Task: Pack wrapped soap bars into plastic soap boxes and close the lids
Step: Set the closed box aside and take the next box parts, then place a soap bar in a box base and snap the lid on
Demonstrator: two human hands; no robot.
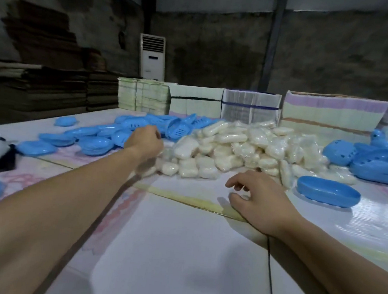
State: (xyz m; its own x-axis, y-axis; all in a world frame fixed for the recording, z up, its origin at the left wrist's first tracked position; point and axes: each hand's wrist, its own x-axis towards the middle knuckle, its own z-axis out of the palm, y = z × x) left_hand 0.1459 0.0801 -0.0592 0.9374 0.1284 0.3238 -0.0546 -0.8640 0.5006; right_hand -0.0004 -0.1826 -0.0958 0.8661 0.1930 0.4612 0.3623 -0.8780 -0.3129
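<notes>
Just short of the soap heap, the right hand (262, 203) hovers low over the pale table (177, 252), its fingers (234, 183) loosely curled and parted, holding nothing; the thumb lies close to the tabletop, though contact cannot be judged. Beyond these fingertips, near but apart, rises the pile of wrapped soap bars (240, 149), white bars in clear film. To the outer side of the right hand sits a single blue soap box half (328, 191), hollow side up, resting on the table by the pile's edge.

The left hand (144, 141) is stretched further out, at the pile's left flank. Its fingers are curled inward; whether they pinch anything cannot be told, since they are turned away and blurred. Just past and to the outer side of them lie scattered blue soap boxes (93, 140), some closed, some slotted halves lying open. More blue box parts (375, 162) are heaped beyond the single half, on the far right.

Farther off, behind the pile, stand bundled stacks of flat cartons (249, 108), and behind them a white floor air conditioner (152, 57) against the dark wall.
</notes>
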